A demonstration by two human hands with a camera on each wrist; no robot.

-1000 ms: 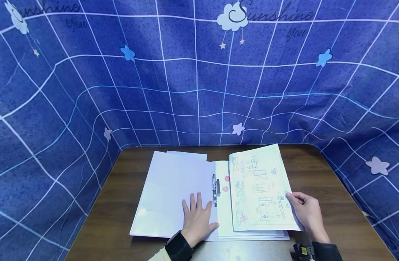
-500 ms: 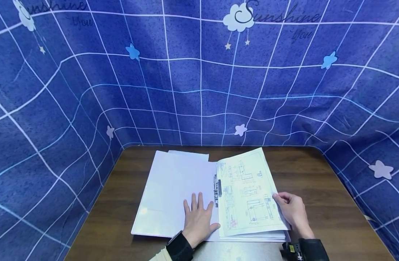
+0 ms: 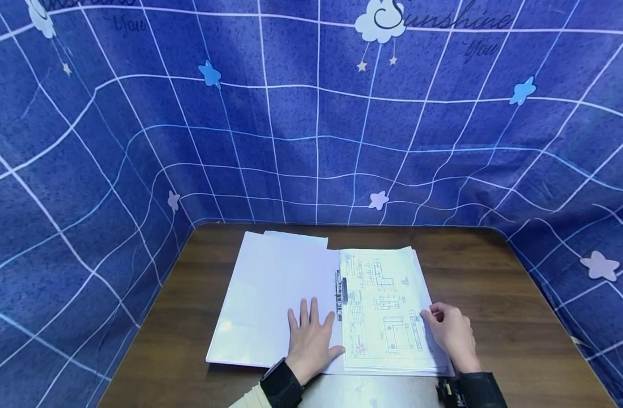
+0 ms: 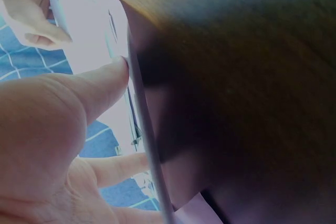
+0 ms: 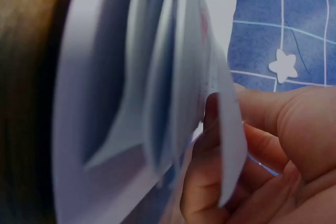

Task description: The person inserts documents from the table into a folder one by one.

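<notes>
An open white binder [image 3: 265, 306] lies on the table in the head view, its metal clip [image 3: 341, 289] along the fold. On its right side rests a stack of paper, topped by a sheet with line drawings [image 3: 385, 306] and a small red stamp. My left hand [image 3: 310, 345] lies with fingers spread on the bare left cover, close to the fold. At the stack's right edge, my right hand [image 3: 451, 334] pinches the top sheet; in the right wrist view its thumb and fingers sit on either side of a page [image 5: 231, 140]. Several looser pages fan out beneath it.
A wooden table [image 3: 505, 317] carries the binder. Another white sheet [image 3: 301, 239] sticks out behind the left cover. A blue curtain [image 3: 291, 113] with white lines and stars hangs round the table's back and sides.
My right hand has moved left and brought the drawing sheet leftward and down, so it now lies over the stack and hides the red stamps beneath. The left hand stays put.
</notes>
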